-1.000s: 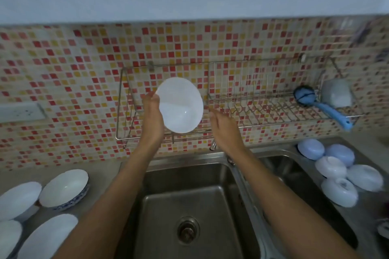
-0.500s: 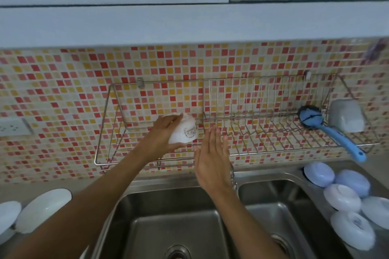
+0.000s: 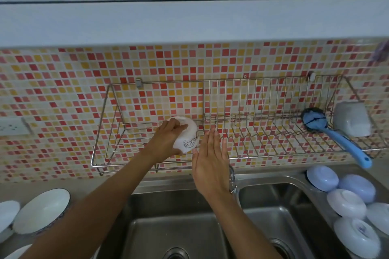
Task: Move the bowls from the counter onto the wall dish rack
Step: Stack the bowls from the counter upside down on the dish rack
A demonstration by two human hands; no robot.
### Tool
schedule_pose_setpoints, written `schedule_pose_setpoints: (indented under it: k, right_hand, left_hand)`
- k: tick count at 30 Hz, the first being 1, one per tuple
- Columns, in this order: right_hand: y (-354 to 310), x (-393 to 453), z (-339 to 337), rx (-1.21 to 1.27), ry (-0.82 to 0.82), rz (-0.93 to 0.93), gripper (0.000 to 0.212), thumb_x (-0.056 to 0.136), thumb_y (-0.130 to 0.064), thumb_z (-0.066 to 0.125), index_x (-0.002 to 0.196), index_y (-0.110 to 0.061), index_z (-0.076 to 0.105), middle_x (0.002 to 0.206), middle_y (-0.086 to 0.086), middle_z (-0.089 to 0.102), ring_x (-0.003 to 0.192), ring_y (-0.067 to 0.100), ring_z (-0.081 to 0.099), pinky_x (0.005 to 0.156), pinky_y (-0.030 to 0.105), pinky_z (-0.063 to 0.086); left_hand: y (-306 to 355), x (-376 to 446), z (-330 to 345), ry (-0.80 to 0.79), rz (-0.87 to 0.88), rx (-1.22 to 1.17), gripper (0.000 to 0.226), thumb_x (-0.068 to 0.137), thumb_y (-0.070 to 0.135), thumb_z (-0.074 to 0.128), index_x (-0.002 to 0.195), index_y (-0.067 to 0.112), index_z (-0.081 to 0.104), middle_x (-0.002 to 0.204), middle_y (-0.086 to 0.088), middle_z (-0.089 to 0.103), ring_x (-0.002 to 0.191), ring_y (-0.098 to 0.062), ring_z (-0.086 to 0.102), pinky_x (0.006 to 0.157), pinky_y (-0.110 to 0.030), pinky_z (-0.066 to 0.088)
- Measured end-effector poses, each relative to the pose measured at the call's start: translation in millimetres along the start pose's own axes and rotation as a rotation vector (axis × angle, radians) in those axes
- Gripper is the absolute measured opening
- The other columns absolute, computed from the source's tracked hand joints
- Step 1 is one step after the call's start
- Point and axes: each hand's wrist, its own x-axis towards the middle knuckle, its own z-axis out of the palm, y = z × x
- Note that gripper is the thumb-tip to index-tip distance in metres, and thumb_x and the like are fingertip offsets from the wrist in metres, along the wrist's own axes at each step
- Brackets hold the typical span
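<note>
My left hand (image 3: 167, 141) grips a white bowl (image 3: 188, 139), turned base toward me, inside the left section of the steel wall dish rack (image 3: 147, 86). Just right of the bowl, my right hand (image 3: 210, 164) is held flat with fingers straight and holds nothing. Several white bowls, one blue-rimmed (image 3: 41, 211), sit on the counter at the lower left. Several white and pale blue bowls (image 3: 346, 206) lie upside down on the counter at the right.
A blue dish brush (image 3: 334, 134) and a grey container (image 3: 352, 119) occupy the rack's right end. A double steel sink (image 3: 174, 235) lies below, its faucet (image 3: 232, 181) by my right wrist. A wall socket (image 3: 12, 126) is at the left; cabinets hang overhead.
The bowl went from upright in front of the rack to lying inside its left section, base toward me. My right hand rose beside it with fingers straightened. The view tilted up.
</note>
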Motion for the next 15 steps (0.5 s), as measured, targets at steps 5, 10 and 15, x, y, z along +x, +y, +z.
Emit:
schedule_pose_setpoints:
  k: [5, 10, 15]
  right_hand:
    - [1, 0, 0, 0.012, -0.023, 0.0, 0.063, 0.101, -0.037, 0.008, 0.143, 0.002, 0.033, 0.151, 0.02, 0.031, 0.143, 0.031, 0.027, 0.116, 0.046, 0.007]
    - [3, 0, -1, 0.035, -0.09, -0.024, 0.067, 0.098, -0.04, -0.006, 0.15, -0.004, 0.014, 0.159, 0.014, 0.01, 0.148, 0.025, 0.004, 0.119, 0.044, -0.005]
    - [-17, -23, 5, 0.088, -0.025, -0.061, 0.06, 0.101, -0.041, 0.006, 0.152, -0.01, 0.015, 0.16, 0.01, 0.009, 0.148, 0.025, 0.001, 0.12, 0.051, -0.001]
  left_hand:
    - [4, -7, -2, 0.058, -0.077, -0.18, 0.076, 0.079, 0.038, 0.071, 0.144, 0.017, 0.037, 0.139, -0.006, 0.038, 0.127, -0.027, 0.036, 0.108, -0.043, 0.036]
    - [13, -37, -10, 0.256, -0.255, -0.208, 0.057, 0.094, 0.041, 0.049, 0.145, 0.02, 0.034, 0.147, -0.007, 0.04, 0.133, -0.027, 0.039, 0.109, -0.043, 0.036]
    - [18, -129, 8, 0.213, -0.234, 0.024, 0.07, 0.095, 0.057, 0.003, 0.147, 0.018, 0.03, 0.153, -0.008, 0.034, 0.142, -0.026, 0.029, 0.118, -0.044, 0.011]
